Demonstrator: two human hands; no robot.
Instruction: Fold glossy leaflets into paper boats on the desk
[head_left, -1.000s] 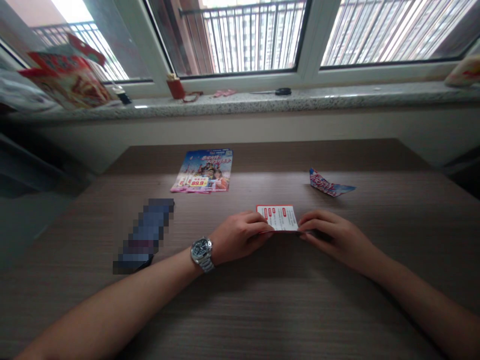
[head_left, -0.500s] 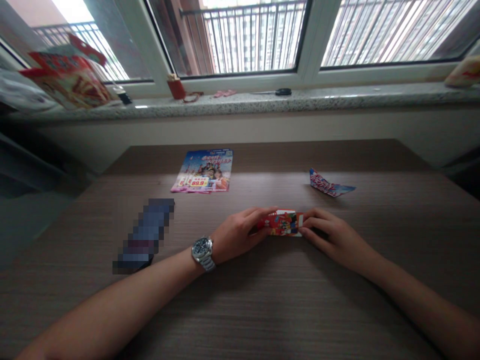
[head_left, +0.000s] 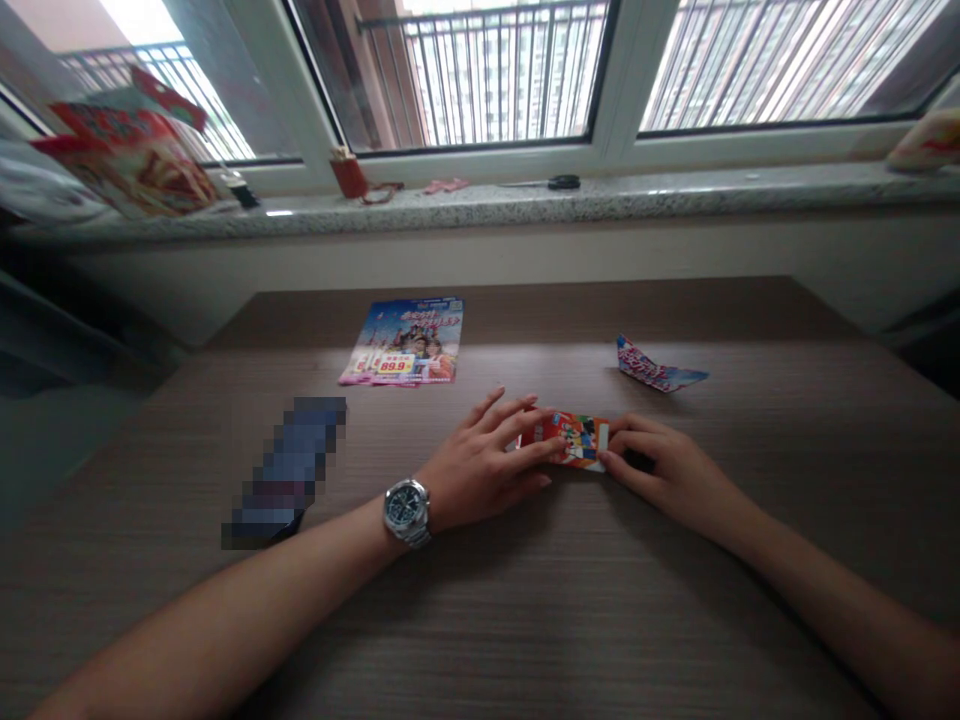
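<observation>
Folded-looking red paper (head_left: 581,437) on the surface (head_left: 480,620), partly under the spread fingers of the left hand (head_left: 486,465); pinched at its right edge by thumb and fingertips of the right hand (head_left: 671,465). Seems light, thin, easy to crease wrongly; needs holding by the edges.

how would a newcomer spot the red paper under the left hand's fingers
On the brown table, find the left hand and the right hand. The red paper is between them, partly covered by the left and touched at its other end by the right. Its red and orange print sets it apart from the mostly blue flyers and folded blue paper farther back.
</observation>
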